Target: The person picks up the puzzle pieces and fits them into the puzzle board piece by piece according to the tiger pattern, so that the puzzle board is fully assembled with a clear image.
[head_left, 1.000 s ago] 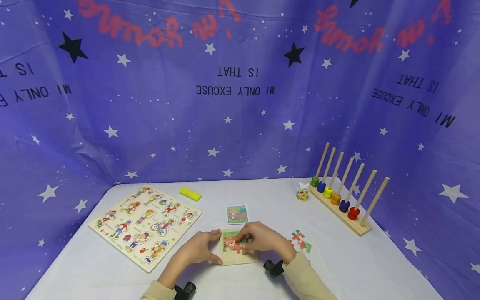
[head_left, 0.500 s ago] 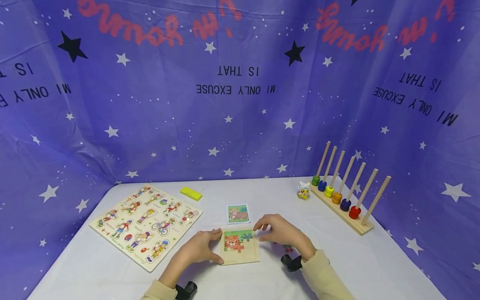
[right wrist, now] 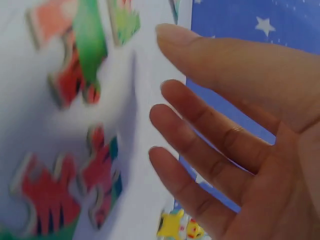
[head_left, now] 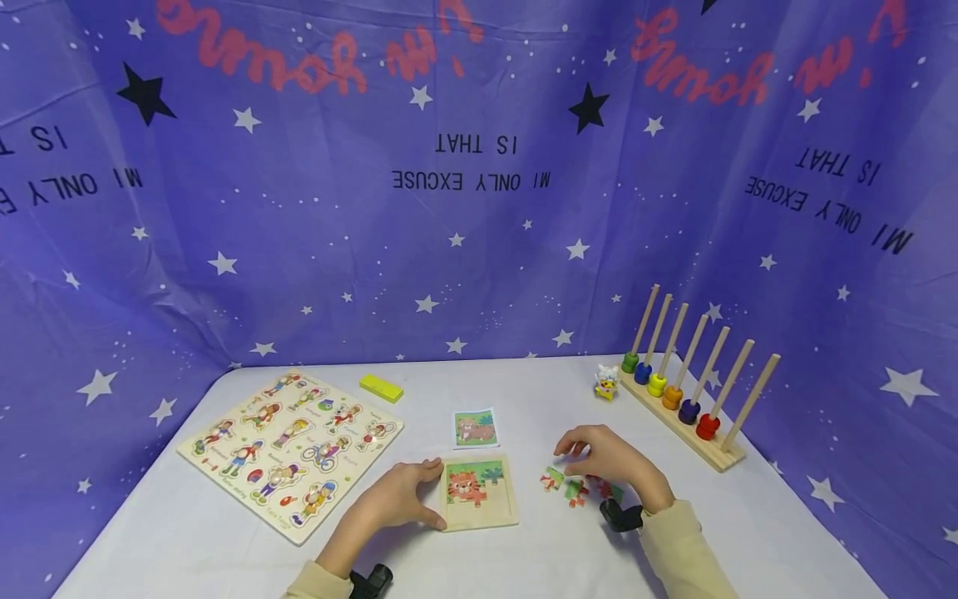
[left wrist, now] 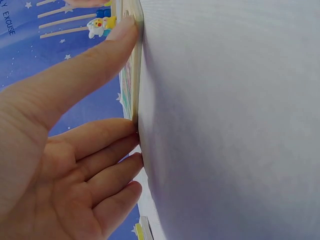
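My left hand (head_left: 397,497) rests against the left side of a small wooden puzzle tray (head_left: 479,524), thumb near the lower corner and fingertips near the upper one. In the left wrist view the fingers (left wrist: 112,175) are fairly straight against the tray's edge. A partly filled tiger picture (head_left: 466,486) lies inside the tray. Over loose jigsaw pieces (head_left: 575,492) to the right hovers my right hand (head_left: 609,457). The right wrist view shows its thumb and fingers apart with nothing between them, near red-and-green jigsaw pieces (right wrist: 50,197). Some pieces are partly hidden under that hand.
A picture card (head_left: 475,428) lies behind the tray. On the left is a large wooden figure puzzle board (head_left: 292,449), with a yellow block (head_left: 381,388) beyond it. A small toy figure (head_left: 606,382) and a peg rack with coloured beads (head_left: 684,424) stand back right.
My right hand has left the tray and moved right to the loose pieces. A blue-green piece now shows at the picture's upper right. My left hand stays at the tray.
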The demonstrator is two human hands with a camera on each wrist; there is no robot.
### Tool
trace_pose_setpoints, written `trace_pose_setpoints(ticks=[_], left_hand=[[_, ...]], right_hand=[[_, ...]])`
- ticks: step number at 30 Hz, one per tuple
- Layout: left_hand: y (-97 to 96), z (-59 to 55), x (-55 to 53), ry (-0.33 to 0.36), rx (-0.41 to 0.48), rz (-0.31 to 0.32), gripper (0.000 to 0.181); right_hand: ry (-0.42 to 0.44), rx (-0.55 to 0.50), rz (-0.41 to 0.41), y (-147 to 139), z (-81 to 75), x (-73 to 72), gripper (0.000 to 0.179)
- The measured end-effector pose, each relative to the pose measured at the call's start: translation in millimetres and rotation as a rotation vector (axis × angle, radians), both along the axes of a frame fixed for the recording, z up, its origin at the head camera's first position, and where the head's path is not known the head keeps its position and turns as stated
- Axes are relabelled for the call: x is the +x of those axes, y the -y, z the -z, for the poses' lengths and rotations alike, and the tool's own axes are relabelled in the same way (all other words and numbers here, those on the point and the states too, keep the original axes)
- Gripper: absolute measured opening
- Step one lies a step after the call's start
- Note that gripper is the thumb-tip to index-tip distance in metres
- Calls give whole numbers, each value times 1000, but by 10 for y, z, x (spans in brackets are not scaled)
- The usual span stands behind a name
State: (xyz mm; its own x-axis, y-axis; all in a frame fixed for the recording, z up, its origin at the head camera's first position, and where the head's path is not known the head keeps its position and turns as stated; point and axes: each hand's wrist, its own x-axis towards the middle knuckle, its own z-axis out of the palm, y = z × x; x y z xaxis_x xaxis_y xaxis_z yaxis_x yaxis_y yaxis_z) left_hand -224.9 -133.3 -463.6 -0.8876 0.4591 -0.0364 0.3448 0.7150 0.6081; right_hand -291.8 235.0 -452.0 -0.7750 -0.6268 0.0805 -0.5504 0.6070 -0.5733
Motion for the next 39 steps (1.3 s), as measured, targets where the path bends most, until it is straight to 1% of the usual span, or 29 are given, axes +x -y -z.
trace_pose_setpoints(ticks=[1,7,16,23,31,35,39], left_hand=[[0,1,1,0,-1,0,88],[-2,-6,1,-1,-5,0,87],[0,-16,7,1,-1,-3,87],[1,0,11,-8,-1,-1,88],[1,-7,2,-17,-6,4,88],[-2,3,2,-19,-7,3,88],[-1,11,0,-20,-7,3,88]], right_hand=[[-2,10,6,-33,8,-8,21],[50,45,80,-200,24,-32,20],[143,69,158,-359,-6,-2,24],[153,63,152,-375,16,-23,23],[161,49,155,-379,39,-47,22],[135,46,143,-386,32,-52,19],[85,40,127,-389,22,-54,15]])
